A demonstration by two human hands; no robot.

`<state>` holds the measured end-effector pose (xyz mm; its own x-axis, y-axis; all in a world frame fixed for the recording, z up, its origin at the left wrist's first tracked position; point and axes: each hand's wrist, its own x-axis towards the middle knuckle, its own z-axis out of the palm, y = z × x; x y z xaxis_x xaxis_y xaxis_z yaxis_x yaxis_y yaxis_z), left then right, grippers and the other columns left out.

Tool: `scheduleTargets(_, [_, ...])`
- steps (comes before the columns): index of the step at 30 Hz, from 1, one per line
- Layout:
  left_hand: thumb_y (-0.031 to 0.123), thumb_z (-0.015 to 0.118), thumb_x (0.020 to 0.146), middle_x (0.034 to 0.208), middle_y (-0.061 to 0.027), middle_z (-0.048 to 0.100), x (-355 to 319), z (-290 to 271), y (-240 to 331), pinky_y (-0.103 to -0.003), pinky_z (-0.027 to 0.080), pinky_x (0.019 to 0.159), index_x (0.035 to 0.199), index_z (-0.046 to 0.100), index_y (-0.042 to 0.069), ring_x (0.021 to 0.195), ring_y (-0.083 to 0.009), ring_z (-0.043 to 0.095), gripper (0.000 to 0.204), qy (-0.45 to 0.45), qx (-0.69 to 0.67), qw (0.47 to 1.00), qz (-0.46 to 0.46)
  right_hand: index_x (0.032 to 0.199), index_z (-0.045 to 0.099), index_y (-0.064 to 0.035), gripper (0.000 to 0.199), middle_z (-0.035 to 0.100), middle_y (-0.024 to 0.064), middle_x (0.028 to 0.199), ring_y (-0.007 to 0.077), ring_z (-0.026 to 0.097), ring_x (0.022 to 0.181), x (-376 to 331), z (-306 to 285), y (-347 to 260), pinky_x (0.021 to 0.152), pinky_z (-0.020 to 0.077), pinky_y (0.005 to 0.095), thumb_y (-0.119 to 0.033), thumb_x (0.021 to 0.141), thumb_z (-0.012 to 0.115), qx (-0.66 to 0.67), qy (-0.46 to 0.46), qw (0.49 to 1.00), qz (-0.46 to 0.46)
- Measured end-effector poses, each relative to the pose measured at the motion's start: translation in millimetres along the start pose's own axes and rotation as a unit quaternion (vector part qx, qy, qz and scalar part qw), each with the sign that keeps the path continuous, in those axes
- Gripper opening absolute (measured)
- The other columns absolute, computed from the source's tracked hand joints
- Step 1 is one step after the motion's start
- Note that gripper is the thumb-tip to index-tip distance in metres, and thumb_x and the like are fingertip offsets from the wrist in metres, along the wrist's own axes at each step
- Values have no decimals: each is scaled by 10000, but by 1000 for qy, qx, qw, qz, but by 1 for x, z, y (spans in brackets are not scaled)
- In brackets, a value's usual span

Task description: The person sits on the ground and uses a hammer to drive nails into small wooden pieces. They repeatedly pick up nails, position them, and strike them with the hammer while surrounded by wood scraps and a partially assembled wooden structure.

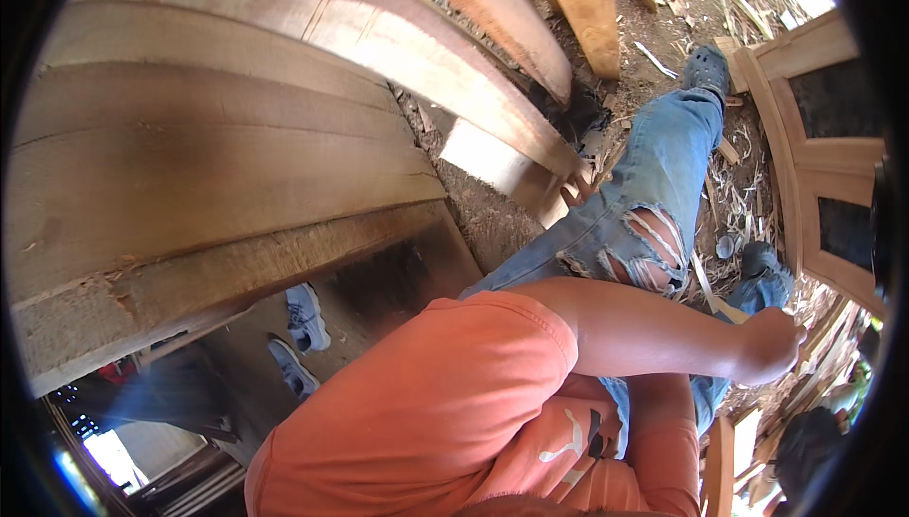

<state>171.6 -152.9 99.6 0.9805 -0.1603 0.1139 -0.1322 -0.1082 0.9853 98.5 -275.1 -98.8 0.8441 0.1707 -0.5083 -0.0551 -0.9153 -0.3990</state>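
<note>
My left arm in an orange sleeve reaches across to the right. At its end my left hand (769, 347) is closed, the fingers curled at the far side; whether anything is in them is hidden. It is over wood scraps, near a curved wooden frame with dark panels (788, 152). My right forearm (663, 394) passes under the left one, and the right hand is out of sight. Jeans with a torn knee (615, 205) stretch out ahead, ending in a dark clog (707, 69). Fingers (575, 188) show at the end of a long plank (417, 53); whose they are, I cannot tell.
Broad stacked boards (218, 157) fill the left side. Curved timber pieces (578, 6) lie at the top. Grey-blue sneakers (305, 318) are below the boards. Shavings and offcuts (743, 171) cover the ground at right, with a dark object (810, 451) at lower right.
</note>
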Motion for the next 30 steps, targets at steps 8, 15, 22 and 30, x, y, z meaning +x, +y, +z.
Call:
scheduleTargets(8, [103,618,1004,1183,-279,665,13,10,-25,-506,555,951,1179,728,-48,1109,-414,689,256,-73,42,996,1,1294,759,-104,367,792,192,1117,387,754,1071,-28,13,-9,955,587,536,-291,990,675,-45,-101,994,19])
scheduleTargets(15, [76,611,994,1202,-283,630,14,10,-13,-500,548,928,1238,715,-50,1104,-411,670,294,-72,41,996,-21,1275,766,-99,367,794,186,1087,380,758,1045,-24,14,-13,941,589,533,-305,978,700,-47,-140,989,10])
scheduleTargets(22, [104,631,967,951,-242,736,5,-9,9,-532,590,776,1112,713,-71,804,-430,739,242,-22,8,1000,-8,1256,773,-94,370,796,181,1058,373,761,1018,-15,25,-25,928,591,531,-319,966,726,-51,-169,984,-3])
scheduleTargets(30, [118,673,935,935,-258,746,-11,-38,-7,-541,611,778,1033,739,-49,829,-407,768,205,-36,158,984,68,1233,782,-88,375,798,175,1024,365,766,987,7,50,-66,913,594,528,-334,951,755,-48,-203,976,-68])
